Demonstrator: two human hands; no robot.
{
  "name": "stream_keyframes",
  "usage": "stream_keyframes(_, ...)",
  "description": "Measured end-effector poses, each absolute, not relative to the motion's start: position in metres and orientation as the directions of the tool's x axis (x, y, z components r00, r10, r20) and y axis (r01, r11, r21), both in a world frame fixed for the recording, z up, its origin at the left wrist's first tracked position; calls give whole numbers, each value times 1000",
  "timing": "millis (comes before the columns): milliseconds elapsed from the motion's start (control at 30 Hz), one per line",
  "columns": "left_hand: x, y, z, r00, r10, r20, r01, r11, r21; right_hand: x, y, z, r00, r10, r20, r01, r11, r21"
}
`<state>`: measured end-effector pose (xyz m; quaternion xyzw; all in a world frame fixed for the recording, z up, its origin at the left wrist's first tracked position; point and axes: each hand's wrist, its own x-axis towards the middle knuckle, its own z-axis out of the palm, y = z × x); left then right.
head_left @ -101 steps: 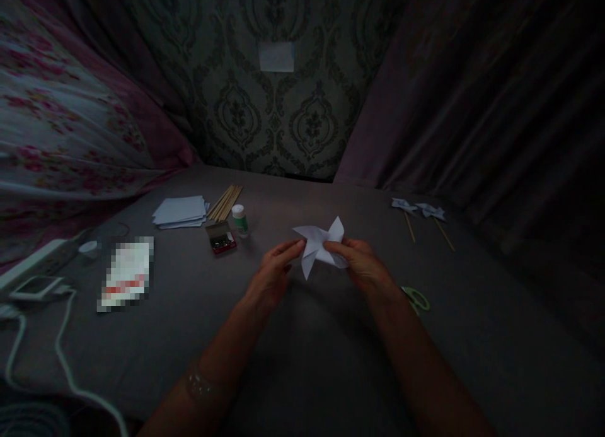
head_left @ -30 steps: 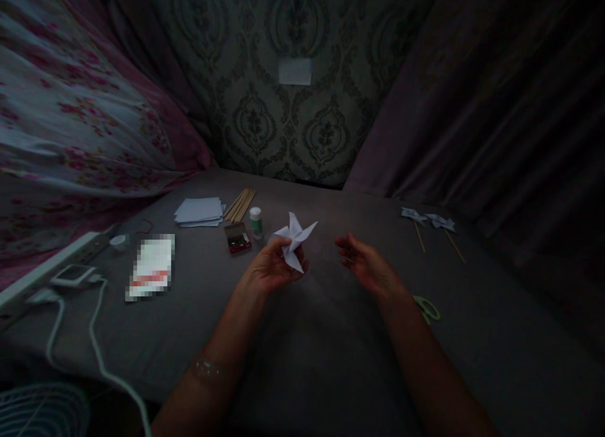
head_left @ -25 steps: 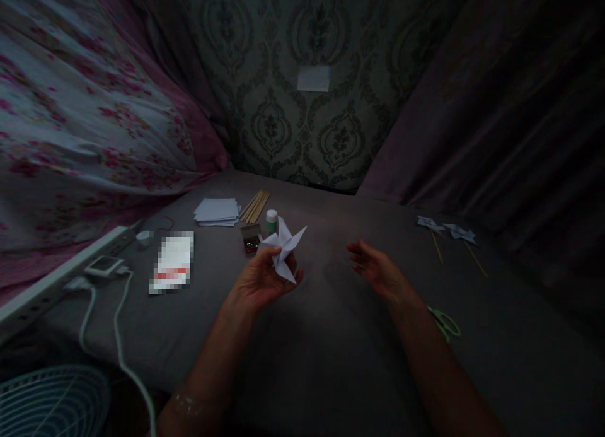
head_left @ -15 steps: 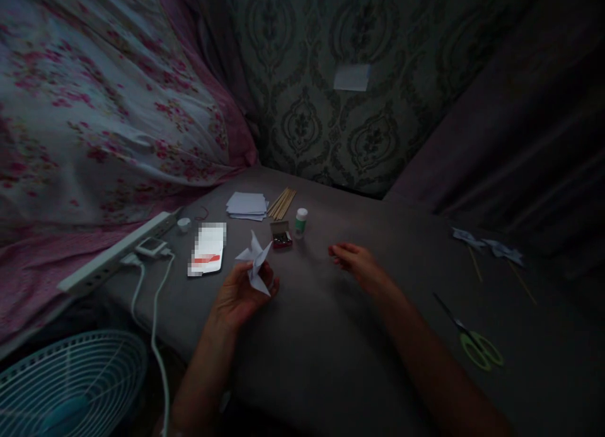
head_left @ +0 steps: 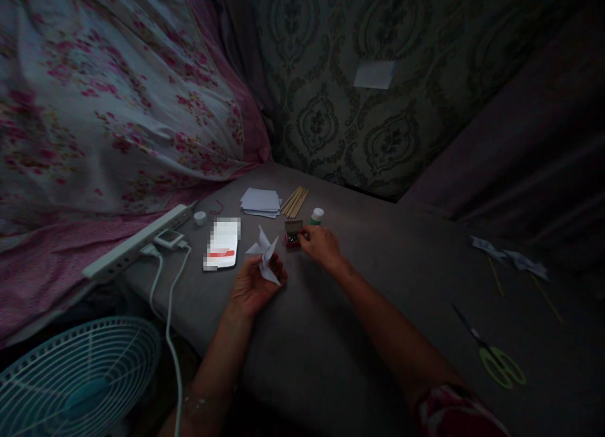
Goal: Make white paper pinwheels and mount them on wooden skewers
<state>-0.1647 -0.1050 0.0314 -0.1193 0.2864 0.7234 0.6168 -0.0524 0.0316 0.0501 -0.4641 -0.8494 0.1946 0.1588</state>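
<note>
My left hand is closed on a white folded paper pinwheel, its blades standing up from the fingers. My right hand reaches to a small open box of pins, its lid raised and dark shiny bits inside. The fingertips are pinched together at the box's right side; what they hold, if anything, is too small to see. Behind that hand stands a glue bottle with a white cap, its lower part hidden.
Farther back lie a stack of white paper and a bundle of wooden sticks. To the left are a phone, a power strip and a fan. Scissors and two finished pinwheels on sticks lie right.
My right hand has moved left and forward to the pin box, now partly covering the glue bottle. My left hand still holds the pinwheel. The view has shifted slightly left.
</note>
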Motion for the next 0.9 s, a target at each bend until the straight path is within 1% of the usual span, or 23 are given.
stream_keyframes(67,-165,-105,31,-204,824,-528,-964,-76,254,-57,33,54,-509,860,42,787,485,-382)
stream_keyframes(167,-166,-105,31,-200,826,-526,-966,-76,247,-62,34,57,-539,842,-9,815,519,-256)
stream_keyframes(300,-167,-105,30,-192,835,-516,-968,-75,239,-67,35,60,-608,794,-32,792,602,-99)
stream_keyframes(400,-167,-105,30,-189,833,-521,-970,-75,231,-72,36,64,-641,764,-66,766,642,-14)
stream_keyframes(700,-166,-106,30,-198,827,-526,-968,-81,237,-91,35,71,-632,767,-115,769,639,34)
stream_keyframes(900,-166,-106,30,-191,837,-513,-967,-70,244,-87,42,69,-637,762,-115,765,643,31)
